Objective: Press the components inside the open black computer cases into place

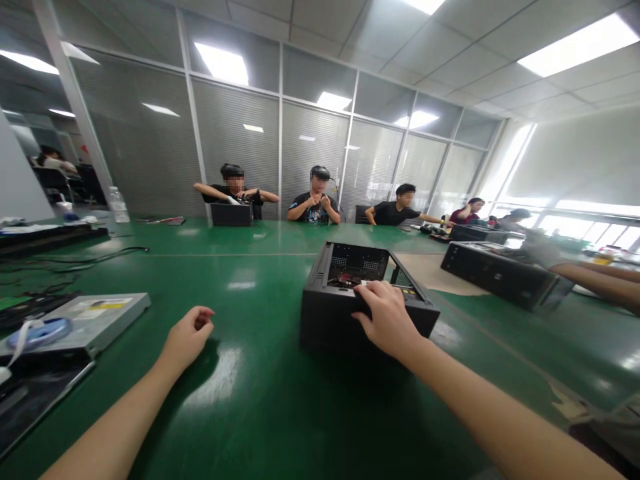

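Note:
A black computer case (345, 317) lies on the green table (250, 373) with its open side up, showing a perforated panel and some parts inside. My right hand (387, 313) rests on the near edge of the case, fingers bent over the rim and thumb against the outer face. To the left, my left hand (193, 333) hovers just above the table with its fingers curled together. It is apart from the case, and whether anything small is inside it cannot be made out.
At the left are a silver disc drive (117, 320), a blue ring (43, 333), boards and cables. A second black case (500, 273) stands at the right, near another person's arms. Several people sit across the table; a plastic bottle (119, 205) stands far left.

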`<state>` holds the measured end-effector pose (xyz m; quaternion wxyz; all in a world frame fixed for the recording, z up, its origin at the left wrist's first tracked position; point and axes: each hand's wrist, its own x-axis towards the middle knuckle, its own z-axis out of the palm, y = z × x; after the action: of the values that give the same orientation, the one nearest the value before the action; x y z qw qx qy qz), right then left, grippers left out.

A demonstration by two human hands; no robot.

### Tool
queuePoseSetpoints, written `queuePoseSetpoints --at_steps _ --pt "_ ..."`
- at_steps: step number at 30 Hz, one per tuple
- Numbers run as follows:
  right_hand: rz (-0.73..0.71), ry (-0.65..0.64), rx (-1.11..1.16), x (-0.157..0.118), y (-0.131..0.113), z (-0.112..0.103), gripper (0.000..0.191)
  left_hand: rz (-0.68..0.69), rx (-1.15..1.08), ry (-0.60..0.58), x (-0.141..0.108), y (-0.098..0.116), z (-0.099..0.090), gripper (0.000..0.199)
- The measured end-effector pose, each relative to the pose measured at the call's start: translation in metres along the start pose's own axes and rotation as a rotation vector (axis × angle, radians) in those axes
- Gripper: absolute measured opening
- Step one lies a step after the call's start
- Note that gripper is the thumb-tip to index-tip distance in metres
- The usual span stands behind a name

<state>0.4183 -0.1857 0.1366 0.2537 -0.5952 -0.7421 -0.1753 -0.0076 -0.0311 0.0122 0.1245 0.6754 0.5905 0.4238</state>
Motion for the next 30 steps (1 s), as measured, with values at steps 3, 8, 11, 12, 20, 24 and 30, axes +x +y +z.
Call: queuePoseSetpoints --at_steps 3,8,11,12,20,24,30 --pt "-0.132 -0.127 0.102 -0.040 -0.053 -0.045 0.048 -0.005 0.017 0.041 -0.004 0.002 -0.001 0.031" --pt "-0.423 -0.502 0.399 -0.045 -0.084 -0.129 0.048 -0.001 -0.008 0.092 -0.012 0.000 -0.005 0.029" --pt "-0.414 -0.638 0.474 0.005 -0.077 -0.140 0.040 -0.003 -0.023 0.091 -0.013 0.000 -0.006 0.025" --pt "-0.390 -0.638 0.435 0.027 -0.075 -0.131 0.039 -0.006 -0.031 0.083 -0.012 0.000 -0.005 0.025" --pt "-0.412 -0.964 -0.319 0.122 -0.055 0.050 0.056 0.002 -0.051 -0.017 -0.010 -0.001 -0.003 0.024" --pt "-0.357 -1.109 -0.200 0.128 -0.036 0.098 0.079 0.008 -0.070 -0.107 -0.010 -0.001 0.001 0.024" --pt "-0.336 -1.075 -0.214 0.129 -0.044 0.104 0.059 0.006 -0.057 -0.147 -0.007 0.001 0.005 0.024"
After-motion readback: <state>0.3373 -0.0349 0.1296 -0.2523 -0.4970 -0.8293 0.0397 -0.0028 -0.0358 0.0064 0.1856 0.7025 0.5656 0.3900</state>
